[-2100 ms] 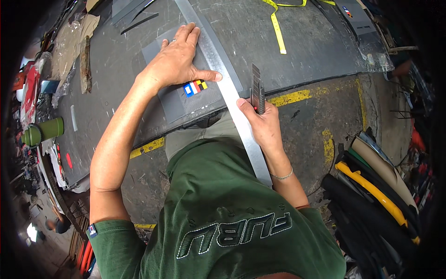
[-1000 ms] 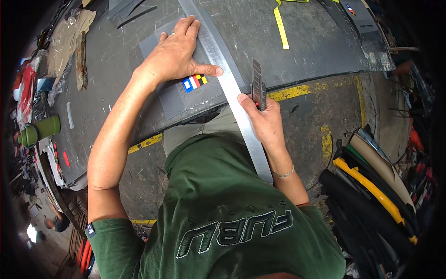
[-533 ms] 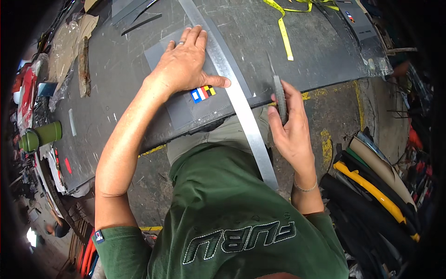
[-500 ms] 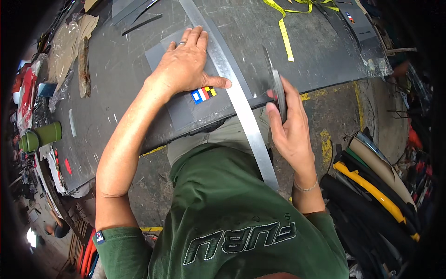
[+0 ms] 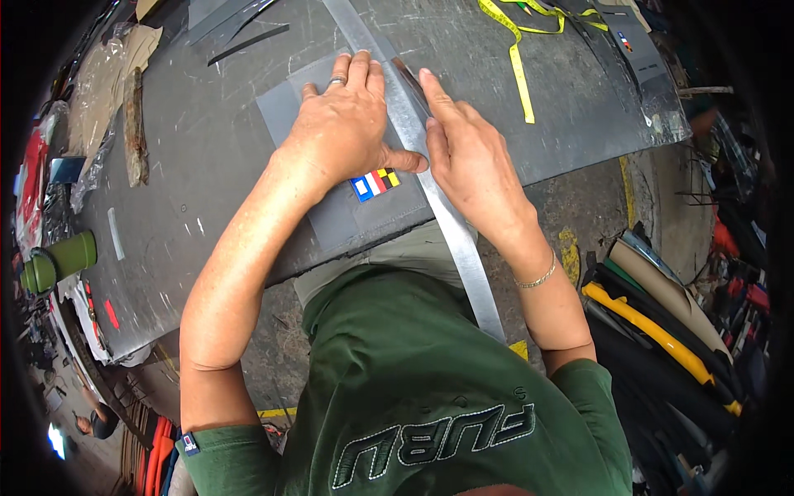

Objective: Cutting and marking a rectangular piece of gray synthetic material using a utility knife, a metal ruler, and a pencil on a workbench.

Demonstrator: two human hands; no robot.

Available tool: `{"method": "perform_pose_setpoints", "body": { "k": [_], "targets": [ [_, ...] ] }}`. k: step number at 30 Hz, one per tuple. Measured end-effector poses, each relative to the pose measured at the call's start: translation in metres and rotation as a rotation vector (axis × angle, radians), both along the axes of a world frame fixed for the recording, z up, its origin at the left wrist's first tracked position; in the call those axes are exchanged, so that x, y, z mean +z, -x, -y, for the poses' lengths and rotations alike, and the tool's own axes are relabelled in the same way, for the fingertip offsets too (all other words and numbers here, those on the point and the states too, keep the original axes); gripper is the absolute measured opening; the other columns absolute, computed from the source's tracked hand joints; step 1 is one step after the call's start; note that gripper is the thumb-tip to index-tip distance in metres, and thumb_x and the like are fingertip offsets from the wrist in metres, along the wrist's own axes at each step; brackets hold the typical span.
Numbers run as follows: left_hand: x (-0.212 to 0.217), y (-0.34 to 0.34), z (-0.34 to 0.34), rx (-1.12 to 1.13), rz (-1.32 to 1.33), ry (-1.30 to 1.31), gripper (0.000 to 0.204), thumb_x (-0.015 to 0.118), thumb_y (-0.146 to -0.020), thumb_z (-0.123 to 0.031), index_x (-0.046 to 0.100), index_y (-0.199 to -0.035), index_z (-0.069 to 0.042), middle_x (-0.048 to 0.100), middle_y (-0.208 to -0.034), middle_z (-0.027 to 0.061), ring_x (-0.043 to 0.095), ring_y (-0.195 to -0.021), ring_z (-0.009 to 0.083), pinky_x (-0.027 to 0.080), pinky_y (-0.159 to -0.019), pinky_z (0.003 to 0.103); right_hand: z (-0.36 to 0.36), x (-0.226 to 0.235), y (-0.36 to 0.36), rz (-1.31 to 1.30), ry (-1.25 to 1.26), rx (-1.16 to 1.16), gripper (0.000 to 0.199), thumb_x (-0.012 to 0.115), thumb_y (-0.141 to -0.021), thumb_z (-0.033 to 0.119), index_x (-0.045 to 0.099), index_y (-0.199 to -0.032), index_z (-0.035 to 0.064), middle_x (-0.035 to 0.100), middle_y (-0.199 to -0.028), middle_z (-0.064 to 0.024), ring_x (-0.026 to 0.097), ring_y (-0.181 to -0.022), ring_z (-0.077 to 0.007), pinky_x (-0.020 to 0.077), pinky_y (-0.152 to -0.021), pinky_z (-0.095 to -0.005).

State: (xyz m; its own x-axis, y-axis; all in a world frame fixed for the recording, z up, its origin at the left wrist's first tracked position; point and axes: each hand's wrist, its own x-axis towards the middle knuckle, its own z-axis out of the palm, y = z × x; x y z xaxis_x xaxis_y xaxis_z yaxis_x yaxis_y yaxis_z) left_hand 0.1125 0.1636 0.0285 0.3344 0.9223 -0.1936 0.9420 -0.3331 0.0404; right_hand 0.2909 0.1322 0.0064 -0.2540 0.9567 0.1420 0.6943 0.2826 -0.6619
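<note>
My left hand (image 5: 347, 132), with a ring on one finger, presses flat on a long metal ruler (image 5: 451, 223) that lies diagonally over a grey sheet of material (image 5: 364, 219) with a small coloured patch (image 5: 375, 183). The sheet rests on a dark scratched worktable (image 5: 207, 165). My right hand (image 5: 463, 153) holds a thin dark blade (image 5: 411, 78) against the right edge of the ruler, index finger stretched along it. The ruler's near end juts past the table edge over my lap.
A yellow measuring tape (image 5: 517, 58) lies at the far right of the table. A green cylindrical container (image 5: 62, 260) stands at the left edge, beside scraps and a wooden strip (image 5: 135, 124). Rolled materials, one yellow (image 5: 653, 331), lie on the floor to the right.
My right hand has moved with the blade from near the table's front edge up along the ruler to beside my left hand. The left hand stays pressed on the ruler.
</note>
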Motion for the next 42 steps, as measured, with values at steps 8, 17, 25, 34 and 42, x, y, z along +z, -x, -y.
{"method": "perform_pose_setpoints", "body": {
  "k": [8, 17, 25, 34, 42],
  "targets": [
    [-0.005, 0.002, 0.001, -0.016, 0.025, -0.044, 0.138, 0.080, -0.059, -0.079, 0.034, -0.152, 0.011, 0.033, -0.161, 0.0296, 0.030, -0.154, 0.0413, 0.040, -0.112, 0.068, -0.004, 0.002, 0.002, 0.062, 0.029, -0.002, 0.059, 0.059, -0.097, 0.004, 0.048, -0.154, 0.0113, 0.065, -0.094, -0.0209, 0.066, -0.085, -0.0402, 0.0535, -0.080, -0.0489],
    [-0.007, 0.002, 0.002, -0.021, 0.016, -0.079, 0.136, 0.080, -0.060, -0.079, 0.035, -0.152, 0.010, 0.035, -0.161, 0.0294, 0.032, -0.153, 0.0412, 0.042, -0.111, 0.068, -0.005, 0.003, 0.003, 0.070, 0.010, 0.004, 0.058, 0.060, -0.097, 0.004, 0.050, -0.153, 0.0121, 0.063, -0.088, -0.0190, 0.065, -0.078, -0.0377, 0.0531, -0.075, -0.0472],
    [-0.008, 0.002, 0.002, -0.033, 0.005, -0.094, 0.135, 0.080, -0.060, -0.080, 0.035, -0.151, 0.011, 0.037, -0.160, 0.0293, 0.035, -0.151, 0.0412, 0.045, -0.109, 0.067, -0.008, 0.006, 0.002, 0.094, -0.013, 0.033, 0.055, 0.059, -0.096, 0.003, 0.054, -0.151, 0.0113, 0.064, -0.088, -0.0190, 0.065, -0.078, -0.0365, 0.0531, -0.076, -0.0464],
    [-0.004, -0.002, 0.000, -0.028, -0.029, -0.044, 0.127, 0.079, -0.069, -0.074, 0.035, -0.152, 0.012, 0.037, -0.160, 0.0274, 0.035, -0.152, 0.0403, 0.040, -0.113, 0.064, -0.009, 0.015, 0.000, 0.155, -0.028, 0.078, 0.051, 0.059, -0.096, 0.004, 0.056, -0.147, 0.0092, 0.067, -0.093, -0.0228, 0.065, -0.086, -0.0420, 0.0524, -0.082, -0.0491],
    [-0.044, 0.031, 0.002, -0.421, 0.662, -0.438, 0.124, 0.074, -0.077, -0.072, 0.034, -0.148, 0.021, 0.034, -0.158, 0.0365, 0.033, -0.151, 0.0447, 0.040, -0.115, 0.057, 0.031, 0.031, -0.011, 0.176, 0.054, 0.044, 0.053, 0.059, -0.096, 0.001, 0.054, -0.149, 0.0097, 0.065, -0.090, -0.0229, 0.063, -0.082, -0.0423, 0.0504, -0.077, -0.0496]
  ]
}}
